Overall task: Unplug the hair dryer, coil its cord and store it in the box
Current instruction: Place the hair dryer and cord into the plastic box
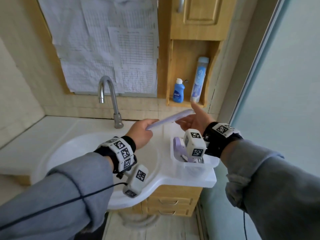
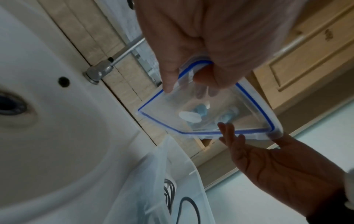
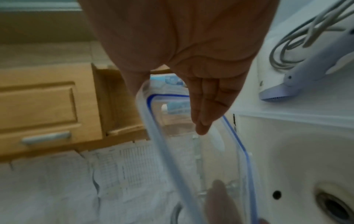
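This is a home bathroom. A white washbasin is set into a counter, with a chrome tap rising at its back edge. Above the washbasin, printed paper sheets cover the wall. To the right of the washbasin hangs a wooden cabinet whose open shelf holds a blue bottle and a toothpaste tube. Below the washbasin are wooden drawers.

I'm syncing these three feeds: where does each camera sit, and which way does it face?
Head: worn on the head, looking down at the sink; both sleeves and hands show.
Left wrist: looks along the left hand at the lid it grips; right hand shows.
Right wrist: looks along the right hand's open fingers; hair dryer lies in the box.
All three share the lid.
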`<state>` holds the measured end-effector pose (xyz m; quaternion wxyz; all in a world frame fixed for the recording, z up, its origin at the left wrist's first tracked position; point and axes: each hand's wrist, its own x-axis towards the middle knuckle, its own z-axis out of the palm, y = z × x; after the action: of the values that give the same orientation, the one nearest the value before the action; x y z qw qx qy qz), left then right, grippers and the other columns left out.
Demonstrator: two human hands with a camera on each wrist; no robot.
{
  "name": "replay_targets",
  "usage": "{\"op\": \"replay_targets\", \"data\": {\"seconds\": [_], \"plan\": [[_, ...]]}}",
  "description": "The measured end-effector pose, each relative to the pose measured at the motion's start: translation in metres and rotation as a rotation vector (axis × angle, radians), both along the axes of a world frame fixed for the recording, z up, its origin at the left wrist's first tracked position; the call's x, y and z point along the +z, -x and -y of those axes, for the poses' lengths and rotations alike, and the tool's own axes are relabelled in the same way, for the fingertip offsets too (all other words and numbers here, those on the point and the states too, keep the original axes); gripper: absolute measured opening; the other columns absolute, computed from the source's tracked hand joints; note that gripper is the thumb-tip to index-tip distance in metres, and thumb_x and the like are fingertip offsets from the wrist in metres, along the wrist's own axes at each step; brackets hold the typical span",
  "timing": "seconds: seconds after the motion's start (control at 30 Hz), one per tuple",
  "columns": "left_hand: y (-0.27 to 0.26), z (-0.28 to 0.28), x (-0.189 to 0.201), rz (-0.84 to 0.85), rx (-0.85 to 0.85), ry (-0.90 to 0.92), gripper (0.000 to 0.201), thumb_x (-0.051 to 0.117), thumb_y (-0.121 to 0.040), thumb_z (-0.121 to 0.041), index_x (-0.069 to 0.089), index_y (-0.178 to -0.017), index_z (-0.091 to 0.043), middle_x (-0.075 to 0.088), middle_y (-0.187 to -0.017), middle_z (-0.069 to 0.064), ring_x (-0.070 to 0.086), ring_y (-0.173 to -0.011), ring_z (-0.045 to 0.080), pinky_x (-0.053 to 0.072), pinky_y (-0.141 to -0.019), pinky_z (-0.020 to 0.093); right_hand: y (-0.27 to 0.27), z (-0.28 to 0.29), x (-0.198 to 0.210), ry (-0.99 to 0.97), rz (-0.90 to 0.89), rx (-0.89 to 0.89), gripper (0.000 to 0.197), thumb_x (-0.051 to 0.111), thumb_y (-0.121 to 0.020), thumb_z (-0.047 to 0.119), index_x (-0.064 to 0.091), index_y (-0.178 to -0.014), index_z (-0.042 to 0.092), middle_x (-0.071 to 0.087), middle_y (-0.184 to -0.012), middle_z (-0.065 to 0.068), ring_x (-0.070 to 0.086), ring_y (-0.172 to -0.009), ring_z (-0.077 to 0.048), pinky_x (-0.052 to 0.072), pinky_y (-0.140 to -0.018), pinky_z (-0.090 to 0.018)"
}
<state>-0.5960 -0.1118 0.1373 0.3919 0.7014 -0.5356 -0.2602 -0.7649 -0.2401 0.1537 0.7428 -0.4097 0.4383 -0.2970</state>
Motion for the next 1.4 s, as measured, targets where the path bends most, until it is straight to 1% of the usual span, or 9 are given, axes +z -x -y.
{"op": "replay_targets", "data": {"seconds": [0.1, 0.17, 0.23, 0.3, 0.47, 0.57, 0.87, 1.03, 1.4], "plan": [[0.01, 0.0, -0.001, 0.07, -0.131, -0.13, 0.064, 0.053, -0.081, -0.003, 0.041, -0.141, -0.02, 0.041, -0.148, -0.001, 0.044, -0.131, 0.016, 0.037, -0.105, 0.024, 0.016, 0.003, -0.004, -0.029, -0.061, -0.102, 0.028, 0.042, -0.096, 0.021, 0.053, -0.08, 0.001, 0.056, -0.037, -0.006, 0.053, -0.027, -0.014, 0.041, -0.032, -0.014], [0.017, 0.006, -0.01, -0.038, -0.18, -0.221, 0.07, 0.059, -0.082, -0.011, 0.032, -0.145, -0.022, 0.03, -0.154, 0.0, 0.034, -0.139, 0.017, 0.029, -0.111, 0.026, 0.03, 0.008, -0.012, -0.016, -0.095, -0.119, 0.03, 0.038, -0.097, 0.009, 0.056, -0.111, -0.01, 0.061, -0.044, -0.009, 0.055, -0.027, -0.015, 0.04, -0.03, -0.016], [0.025, 0.014, -0.021, -0.251, -0.117, -0.28, 0.079, 0.062, -0.077, -0.025, 0.027, -0.147, -0.023, 0.034, -0.151, 0.005, 0.036, -0.137, 0.021, 0.03, -0.113, 0.031, 0.044, 0.005, -0.019, 0.002, -0.157, -0.11, 0.033, 0.036, -0.097, 0.005, 0.051, -0.123, -0.01, 0.065, -0.047, -0.01, 0.057, -0.029, -0.015, 0.04, -0.029, -0.016], [0.03, 0.029, -0.04, -0.355, -0.036, -0.3, 0.094, 0.062, -0.063, -0.037, 0.025, -0.148, -0.02, 0.04, -0.145, 0.006, 0.042, -0.132, 0.024, 0.034, -0.112, 0.038, 0.061, 0.003, -0.027, 0.004, -0.208, -0.102, 0.019, 0.04, -0.096, 0.002, 0.056, -0.103, -0.006, 0.063, -0.041, -0.007, 0.056, -0.027, -0.014, 0.04, -0.029, -0.016], [0.023, 0.086, -0.125, -0.259, -0.065, -0.373, 0.091, 0.062, -0.046, -0.05, 0.048, -0.129, -0.015, 0.063, -0.124, 0.012, 0.062, -0.109, 0.029, 0.049, -0.098, 0.047, 0.094, 0.002, -0.048, 0.031, -0.435, -0.024, 0.006, 0.065, -0.084, 0.002, 0.061, -0.083, -0.001, 0.062, -0.045, -0.005, 0.057, -0.036, -0.016, 0.047, -0.043, -0.018], [0.027, 0.101, -0.139, -0.199, -0.09, -0.381, 0.089, 0.065, -0.046, -0.05, 0.05, -0.126, -0.015, 0.065, -0.12, 0.009, 0.063, -0.109, 0.028, 0.049, -0.099, 0.046, 0.104, 0.01, -0.068, 0.051, -0.58, 0.002, 0.015, 0.068, -0.08, 0.006, 0.065, -0.092, -0.004, 0.057, -0.074, -0.015, 0.054, -0.066, -0.024, 0.051, -0.08, -0.038], [0.053, 0.078, -0.102, -0.086, -0.103, -0.396, 0.098, 0.065, -0.044, -0.048, 0.042, -0.135, -0.022, 0.062, -0.125, 0.005, 0.06, -0.113, 0.023, 0.048, -0.1, 0.042, 0.117, 0.014, -0.091, 0.019, -0.685, -0.054, 0.015, 0.07, -0.076, 0.014, 0.057, -0.073, 0.006, 0.054, -0.087, -0.016, 0.048, -0.08, -0.028, 0.038, -0.071, -0.035], [0.066, 0.07, -0.076, -0.005, -0.111, -0.454, 0.067, 0.071, -0.073, -0.026, 0.043, -0.133, -0.017, 0.062, -0.124, 0.01, 0.062, -0.105, 0.026, 0.054, -0.087, 0.038, 0.117, 0.009, -0.093, 0.027, -0.835, 0.11, 0.028, 0.065, -0.086, 0.025, 0.057, -0.103, 0.006, 0.057, -0.087, -0.015, 0.052, -0.074, -0.026, 0.037, -0.05, -0.026], [0.043, 0.093, -0.084, -0.267, 0.028, -0.509, 0.092, 0.069, -0.081, -0.015, 0.012, -0.15, -0.029, 0.045, -0.145, 0.01, 0.067, -0.093, 0.032, 0.054, -0.089, 0.05, 0.095, 0.029, -0.098, 0.053, -0.742, 0.081, 0.018, 0.062, -0.088, 0.022, 0.051, -0.073, 0.023, 0.059, -0.091, -0.006, 0.061, -0.088, -0.024, 0.054, -0.092, -0.039]]}}
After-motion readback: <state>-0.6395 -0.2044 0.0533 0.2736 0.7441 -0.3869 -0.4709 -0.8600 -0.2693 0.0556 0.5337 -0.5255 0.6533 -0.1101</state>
